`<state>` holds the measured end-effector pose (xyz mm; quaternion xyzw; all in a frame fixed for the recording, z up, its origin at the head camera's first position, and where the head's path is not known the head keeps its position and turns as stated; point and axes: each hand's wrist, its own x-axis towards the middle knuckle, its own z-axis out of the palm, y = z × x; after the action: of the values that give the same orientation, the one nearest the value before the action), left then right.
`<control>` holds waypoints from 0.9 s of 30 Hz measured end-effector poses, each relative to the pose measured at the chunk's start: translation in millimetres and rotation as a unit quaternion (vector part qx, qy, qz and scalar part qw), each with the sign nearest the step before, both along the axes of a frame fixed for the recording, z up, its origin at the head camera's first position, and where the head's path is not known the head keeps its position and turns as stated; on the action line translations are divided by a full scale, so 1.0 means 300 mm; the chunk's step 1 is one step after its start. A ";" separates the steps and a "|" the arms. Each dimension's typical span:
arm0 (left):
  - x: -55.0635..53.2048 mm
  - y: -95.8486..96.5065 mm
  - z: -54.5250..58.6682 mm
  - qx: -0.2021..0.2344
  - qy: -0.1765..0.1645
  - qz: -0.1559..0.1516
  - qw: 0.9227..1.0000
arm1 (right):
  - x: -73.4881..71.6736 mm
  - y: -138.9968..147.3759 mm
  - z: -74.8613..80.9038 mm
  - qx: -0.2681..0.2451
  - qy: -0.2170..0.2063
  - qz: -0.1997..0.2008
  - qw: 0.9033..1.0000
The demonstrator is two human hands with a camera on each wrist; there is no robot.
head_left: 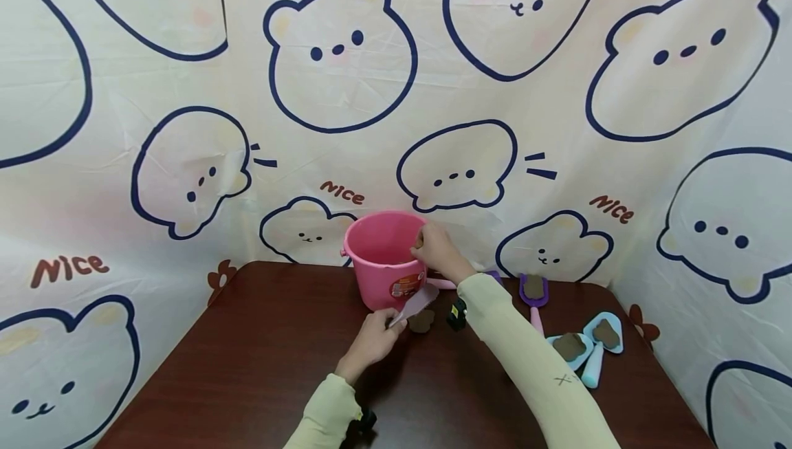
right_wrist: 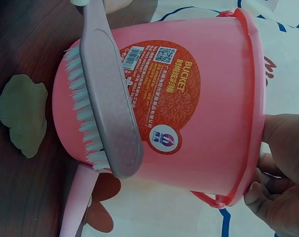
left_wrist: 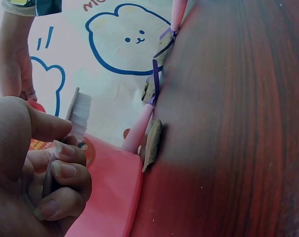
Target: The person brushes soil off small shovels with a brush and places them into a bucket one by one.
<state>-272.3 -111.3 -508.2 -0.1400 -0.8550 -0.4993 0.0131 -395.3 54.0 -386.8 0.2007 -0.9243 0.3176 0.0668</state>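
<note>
A pink bucket (head_left: 371,282) with a red label stands at the back of the brown table. My right hand (head_left: 441,251) grips its rim on the right side, as the right wrist view also shows. In my left hand (head_left: 372,339) is a mauve-grey brush (right_wrist: 112,98), held by the handle with fingers curled round it. The white bristles (right_wrist: 87,106) are close to the bucket's lower wall; whether they touch it I cannot tell. A flat brown lump (right_wrist: 23,114) lies on the table beside the bucket's base.
To the right are a purple toy shovel (head_left: 543,301) with a pink handle and two light-blue shovels (head_left: 592,366), carrying brown lumps. Another pink handle (head_left: 442,284) lies behind the brush. A bear-printed cloth (head_left: 346,91) hangs round the table's (head_left: 260,366) back and sides.
</note>
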 end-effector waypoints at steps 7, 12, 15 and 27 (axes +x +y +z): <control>-0.004 0.001 0.001 -0.001 -0.001 -0.001 1.000 | -0.005 0.012 0.007 -0.014 -0.013 0.007 1.000; -0.002 0.002 -0.005 -0.005 -0.005 0.001 1.000 | 0.008 0.034 0.024 -0.029 -0.024 0.014 0.999; -0.003 0.003 -0.006 -0.007 -0.003 0.001 1.000 | 0.014 0.053 0.031 -0.038 -0.030 0.002 0.999; -0.003 0.008 -0.007 -0.012 -0.002 0.003 1.000 | -0.032 0.159 -0.006 -0.139 0.075 -0.014 0.987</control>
<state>-273.3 -109.1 -510.2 -0.1369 -0.8613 -0.4891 0.0109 -404.9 101.6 -388.6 0.2001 -0.8660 0.4264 0.1676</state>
